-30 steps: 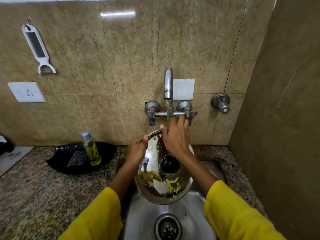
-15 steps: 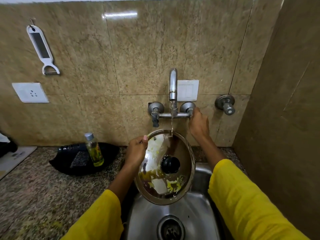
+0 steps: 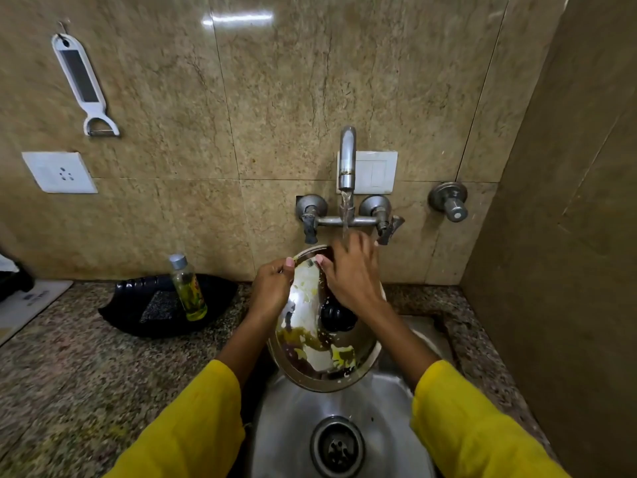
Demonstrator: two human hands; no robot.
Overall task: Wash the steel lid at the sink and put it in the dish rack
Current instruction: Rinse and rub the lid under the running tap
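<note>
The steel lid point(image 3: 310, 343) is tilted over the sink point(image 3: 296, 429), its knob side facing us, with yellow-green food smears across the shiny metal and a black knob point(image 3: 336, 317) near its middle. We grip its far-left rim with our left hand point(image 3: 270, 291), fingers curled round the edge and thumb pressed on the top face. Our right hand point(image 3: 351, 270) lies flat on the far part of the lid, fingers spread loosely and holding nothing, the thumb touching the metal just beside our left thumb. Water runs from the tap point(image 3: 346, 160) straight onto the back of our right hand. Both yellow sleeves point(image 3: 193, 422) frame the basin, and the drain point(image 3: 337, 446) sits near us, below the lid.

To the left, on the speckled stone surface point(image 3: 69, 367), a black tray point(image 3: 138, 301) holds a scrub pad point(image 3: 158, 307) and a small bottle point(image 3: 188, 288) of yellowish liquid standing upright. On the far wall hang a white peeler point(image 3: 82, 84) and, below it, a white socket point(image 3: 58, 172). A switch plate point(image 3: 377, 172) sits behind the tap, and a separate valve point(image 3: 450, 200) is to its right.
</note>
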